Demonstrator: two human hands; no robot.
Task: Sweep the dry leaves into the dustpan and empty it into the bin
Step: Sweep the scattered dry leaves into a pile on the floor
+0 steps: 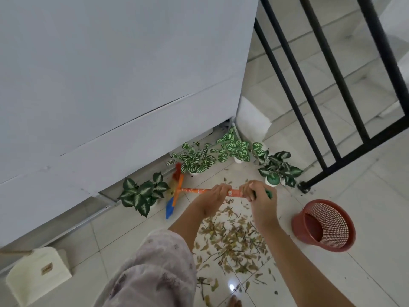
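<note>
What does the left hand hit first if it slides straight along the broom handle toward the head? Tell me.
The left hand grips the orange broom handle, pointing left. Sliding on, it would first reach the broom's crossbar and its multicoloured bristles. Beyond these stands a dark-leaved potted plant, though depth there is uncertain.

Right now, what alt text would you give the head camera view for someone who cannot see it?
Seen from above, a person's left hand and right hand grip the orange handle of a broom, its head near potted plants along a white wall. Dry leaves lie scattered on the tiled floor below, and a red mesh bin lies tipped on its side to the right.
</note>
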